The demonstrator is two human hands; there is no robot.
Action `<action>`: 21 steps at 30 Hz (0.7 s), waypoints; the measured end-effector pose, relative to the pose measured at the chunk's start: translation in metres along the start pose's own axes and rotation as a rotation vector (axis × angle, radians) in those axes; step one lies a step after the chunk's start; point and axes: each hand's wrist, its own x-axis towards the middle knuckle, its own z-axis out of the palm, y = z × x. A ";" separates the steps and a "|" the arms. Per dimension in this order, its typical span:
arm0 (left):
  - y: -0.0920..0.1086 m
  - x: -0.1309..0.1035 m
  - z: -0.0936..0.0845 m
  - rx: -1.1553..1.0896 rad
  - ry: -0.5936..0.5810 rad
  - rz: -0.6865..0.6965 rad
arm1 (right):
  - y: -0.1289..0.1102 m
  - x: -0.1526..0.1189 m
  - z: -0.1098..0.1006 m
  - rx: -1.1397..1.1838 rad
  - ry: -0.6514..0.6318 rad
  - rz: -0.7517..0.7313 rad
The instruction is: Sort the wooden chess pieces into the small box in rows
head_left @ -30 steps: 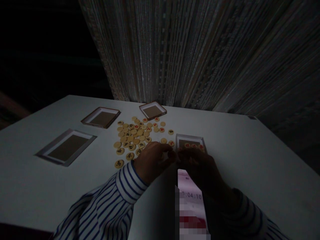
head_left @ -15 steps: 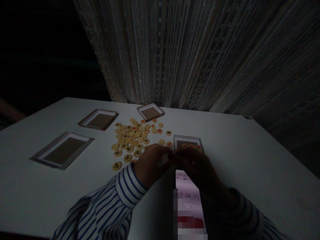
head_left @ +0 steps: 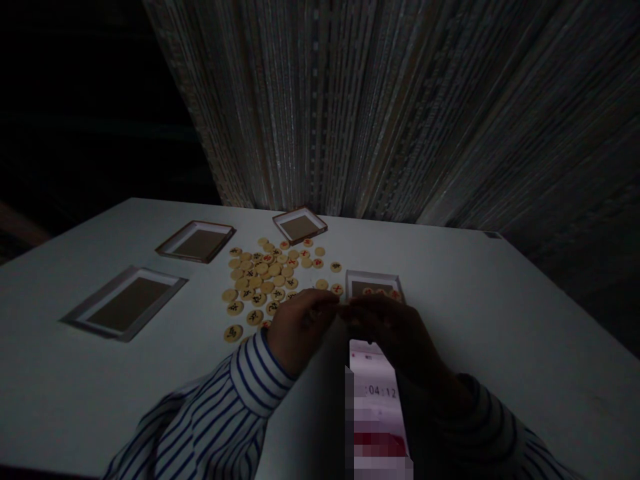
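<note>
The left hand (head_left: 301,328) and right hand (head_left: 400,328) meet, their grip too dark to tell, beside round pieces (head_left: 261,269) on the desk (head_left: 450,287).

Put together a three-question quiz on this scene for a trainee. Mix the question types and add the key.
1. Count: how many shallow trays are visible on the table?

2. Multiple choice: what colour are the marks on the pieces that show in the tray nearest the right hand?
A) Black
B) Red
C) Green

3. True or false: the phone is lit up.

Key:
1. Four
2. B
3. True
</note>
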 end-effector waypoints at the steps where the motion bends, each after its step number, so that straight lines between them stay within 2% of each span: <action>1: 0.000 0.001 0.000 -0.028 -0.001 -0.021 | 0.000 0.000 0.000 0.011 -0.007 0.000; 5: 0.002 0.003 0.001 -0.149 -0.004 -0.104 | 0.004 -0.001 0.001 0.037 -0.015 -0.009; 14: 0.000 0.005 0.006 -0.412 -0.037 -0.382 | 0.004 -0.001 0.002 0.056 -0.026 -0.013; 21: 0.004 0.005 0.006 -0.561 -0.076 -0.524 | 0.001 0.000 0.001 -0.049 0.006 -0.037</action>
